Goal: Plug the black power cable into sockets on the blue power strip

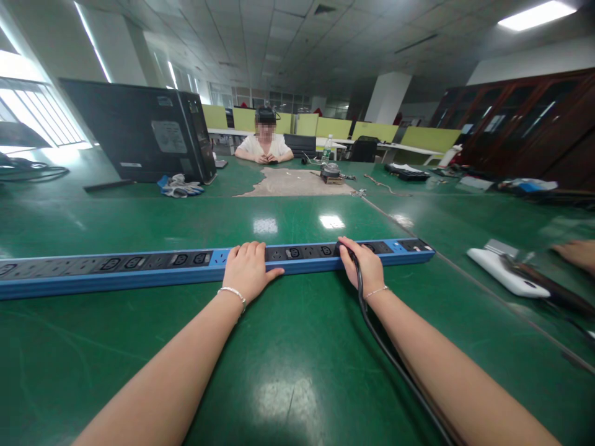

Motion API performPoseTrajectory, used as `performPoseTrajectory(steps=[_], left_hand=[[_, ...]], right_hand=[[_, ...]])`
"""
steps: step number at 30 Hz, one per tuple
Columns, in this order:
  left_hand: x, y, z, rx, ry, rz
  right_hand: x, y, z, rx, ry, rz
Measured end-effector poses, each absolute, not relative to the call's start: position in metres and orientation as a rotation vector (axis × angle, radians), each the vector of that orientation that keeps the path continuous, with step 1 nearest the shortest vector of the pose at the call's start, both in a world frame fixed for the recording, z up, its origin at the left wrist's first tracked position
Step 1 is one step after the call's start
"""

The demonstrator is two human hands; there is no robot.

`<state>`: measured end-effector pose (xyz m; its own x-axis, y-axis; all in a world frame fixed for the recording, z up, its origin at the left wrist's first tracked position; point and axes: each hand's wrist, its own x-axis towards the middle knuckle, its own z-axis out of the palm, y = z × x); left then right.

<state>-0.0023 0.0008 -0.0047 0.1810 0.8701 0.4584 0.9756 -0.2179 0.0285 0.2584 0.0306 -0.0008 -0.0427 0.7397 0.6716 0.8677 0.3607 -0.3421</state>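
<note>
A long blue power strip (158,279) with black sockets lies across the green table. My left hand (246,269) rests over its middle, fingers laid on the top and far edge, thumb stretched along the near side. Toward the strip's right end, my right hand (365,266) grips the plug end of a black power cord (367,316) against the sockets. The hand partly hides the plug, and I cannot tell whether it is fully in a socket. From there the cord runs down beside my right forearm and out at the bottom.
A black computer case (139,133) stands at the left back, with work gloves (180,186) before it. A person (264,142) sits across the table. On the right lie a white device (506,271) and another person's hand (576,254). A small motor-like part (331,172) sits farther back.
</note>
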Motion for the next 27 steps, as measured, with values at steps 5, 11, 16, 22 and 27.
performPoseTrajectory(steps=[5,11,16,22,27], left_hand=[[-0.002,0.001,-0.005,-2.18,-1.764,-0.557],[-0.002,0.0,-0.004,-2.188,-1.768,-0.563],[-0.002,0.001,-0.005,-2.179,-1.771,-0.554],[-0.003,0.001,-0.005,-2.169,-1.758,-0.549],[-0.003,0.001,-0.005,-2.17,-1.749,-0.553]], right_hand=[[0.259,0.031,-0.004,-1.423,-1.808,-0.24],[0.262,0.029,-0.007,-1.393,-1.863,-0.26],[0.263,0.029,-0.009,-1.377,-1.829,-0.235],[0.264,0.031,-0.009,-1.335,-1.803,-0.144],[0.274,0.037,-0.005,-1.289,-1.44,-0.038]])
